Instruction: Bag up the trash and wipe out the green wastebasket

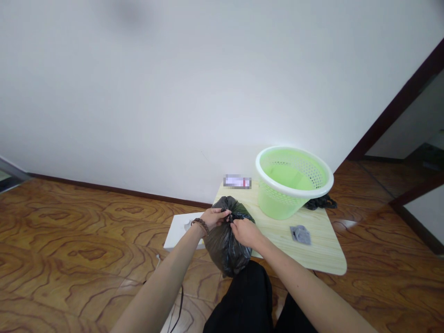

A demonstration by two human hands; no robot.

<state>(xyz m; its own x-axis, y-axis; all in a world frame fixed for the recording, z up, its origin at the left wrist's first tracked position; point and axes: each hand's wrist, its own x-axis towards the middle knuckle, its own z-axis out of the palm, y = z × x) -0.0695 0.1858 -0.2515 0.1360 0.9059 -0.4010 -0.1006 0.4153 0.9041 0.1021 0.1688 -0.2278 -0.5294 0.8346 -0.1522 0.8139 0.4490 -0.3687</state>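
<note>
Both the left fingers (222,214) and right fingers (237,225) pinch the top of the black bag (227,249) beneath them.

No legible lettering or numbers anywhere, the small rectangle (237,181) pixelated beyond reading.

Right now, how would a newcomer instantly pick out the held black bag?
Find the pale tabletop by the white wall. At its left end is the black bag, its neck gathered between left hand and right hand. Unlike the limp black bundle beside the green basket, it's bulging and rounded.
</note>
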